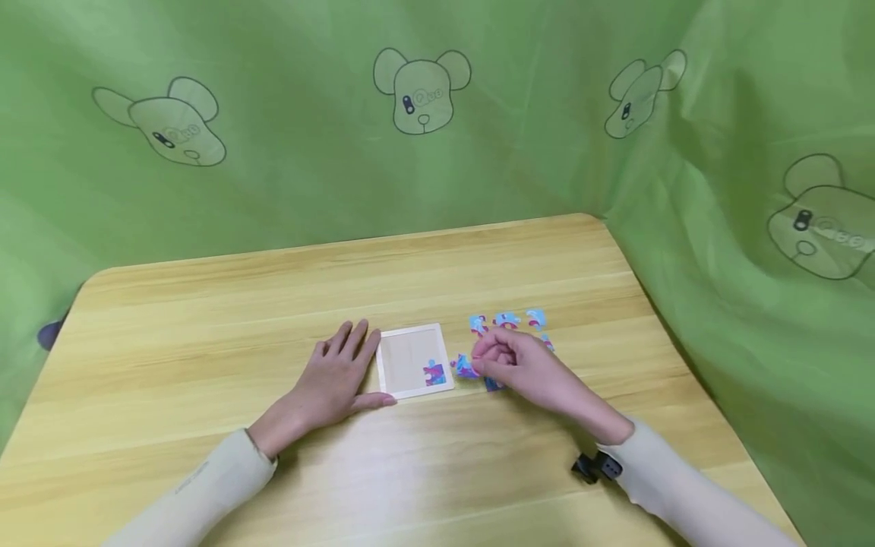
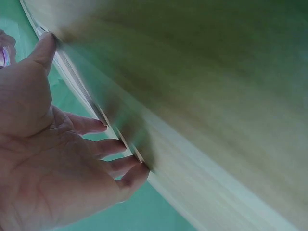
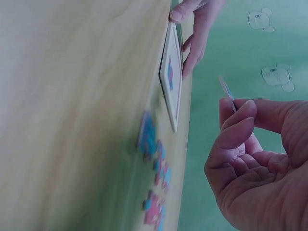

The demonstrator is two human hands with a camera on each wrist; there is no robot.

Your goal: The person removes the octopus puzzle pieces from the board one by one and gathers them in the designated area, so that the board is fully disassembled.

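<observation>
A square, pale puzzle tray [image 1: 424, 393] lies on the table with one pink, purple and blue puzzle piece [image 1: 434, 373] in its lower right corner. My left hand [image 1: 335, 380] rests at the tray's left side, fingers fairly straight; its fingertips and thumb touch the rim in the left wrist view. Between thumb and forefinger, my right hand [image 1: 522, 368] pinches another puzzle piece [image 1: 465, 368], held just right of the tray. The right wrist view shows that held piece [image 3: 226, 90] edge-on, raised off the table.
Several loose puzzle pieces [image 1: 506, 319] lie right of the tray, some partly hidden by the right hand. A dark blue piece [image 1: 494, 385] sits under that hand. A green curtain [image 1: 301, 182] with bear-like drawings hangs behind and beside the wooden table [image 1: 205, 319].
</observation>
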